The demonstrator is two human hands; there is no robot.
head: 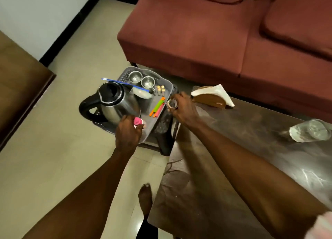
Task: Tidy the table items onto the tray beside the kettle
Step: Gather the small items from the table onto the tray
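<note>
Beside the red sofa (206,32), a dark surface (233,157) is meeting the grey tray (167,93). Right hand (183,107), fingers gripping a small glass jar (172,104), is hovering at the tray's right rim; left hand (128,132) is pinching a pink-capped item (138,121) over its near edge, beside the kettle (115,102).

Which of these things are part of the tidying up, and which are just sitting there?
Part of the job:
tray
kettle
pink-capped item in the left hand
small jar in the right hand
glass, not yet moved
napkin holder

Just there:
sofa
floor
</note>
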